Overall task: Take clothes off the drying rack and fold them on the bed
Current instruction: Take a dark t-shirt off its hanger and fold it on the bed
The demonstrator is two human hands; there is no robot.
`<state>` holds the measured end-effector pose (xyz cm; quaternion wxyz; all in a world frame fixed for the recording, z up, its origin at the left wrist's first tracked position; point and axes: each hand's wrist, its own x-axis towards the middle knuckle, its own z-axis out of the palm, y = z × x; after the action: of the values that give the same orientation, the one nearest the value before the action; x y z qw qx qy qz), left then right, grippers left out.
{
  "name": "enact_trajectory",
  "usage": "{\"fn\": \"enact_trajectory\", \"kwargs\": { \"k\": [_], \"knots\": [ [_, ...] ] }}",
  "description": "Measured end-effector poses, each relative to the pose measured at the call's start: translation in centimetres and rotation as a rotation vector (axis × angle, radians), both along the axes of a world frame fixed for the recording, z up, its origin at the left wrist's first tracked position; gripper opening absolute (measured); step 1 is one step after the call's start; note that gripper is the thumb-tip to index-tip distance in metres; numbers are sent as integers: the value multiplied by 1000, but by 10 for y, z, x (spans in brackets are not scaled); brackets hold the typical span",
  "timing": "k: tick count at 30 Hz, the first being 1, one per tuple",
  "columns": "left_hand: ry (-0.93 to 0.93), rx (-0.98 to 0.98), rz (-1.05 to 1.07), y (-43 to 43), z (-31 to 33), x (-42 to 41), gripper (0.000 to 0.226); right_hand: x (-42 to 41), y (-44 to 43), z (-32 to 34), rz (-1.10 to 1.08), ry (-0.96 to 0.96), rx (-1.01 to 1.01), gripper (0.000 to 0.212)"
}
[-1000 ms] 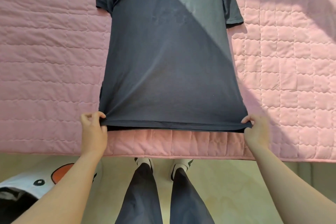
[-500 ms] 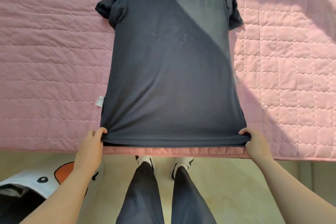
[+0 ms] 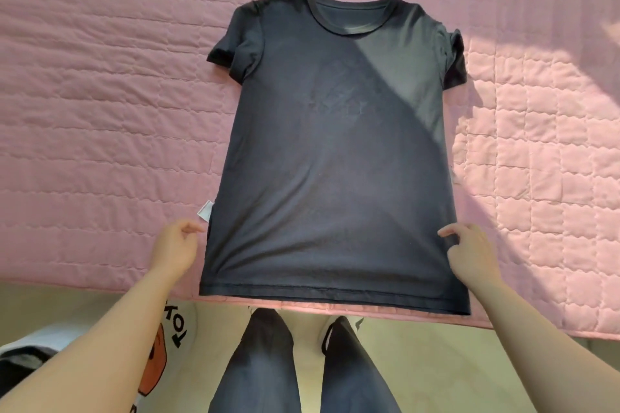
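A dark navy T-shirt lies flat on the pink quilted bed, with its collar away from me and its hem along the bed's near edge. A white care label sticks out at its left side seam. My left hand hovers just left of the shirt's lower side with loosely curled fingers and holds nothing. On the other side, my right hand is at the lower right side edge. Its forefinger and thumb are spread apart over the cloth.
My legs in dark trousers and socks stand on the beige floor against the bed's edge. A white cushion or bag with an orange and black print lies on the floor at lower left. Sunlight falls across the quilt's right part.
Both hands let go of the hem corners and moved up beside the shirt's lower sides. The shirt now lies flat, drawn nearer the bed's edge, and its collar and label have come into view.
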<state>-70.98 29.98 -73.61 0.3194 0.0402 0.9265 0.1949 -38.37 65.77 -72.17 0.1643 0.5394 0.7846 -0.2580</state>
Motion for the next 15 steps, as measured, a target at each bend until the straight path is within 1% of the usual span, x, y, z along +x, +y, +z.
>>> {"fn": "enact_trajectory", "kwargs": {
  "k": [4,8,12,15],
  "knots": [
    [-97,109,96,47,-16,-46,25,-81,2,-4,100,157,-66,40],
    [-198,265,178,94,-35,-83,36,-156,-12,-16,300,231,-143,38],
    [-233,407,315,142,-41,-120,36,-232,-19,-26,309,257,-164,37],
    [-314,478,384,170,-53,-154,35,-288,-18,-38,288,300,-154,38]
  ]
}}
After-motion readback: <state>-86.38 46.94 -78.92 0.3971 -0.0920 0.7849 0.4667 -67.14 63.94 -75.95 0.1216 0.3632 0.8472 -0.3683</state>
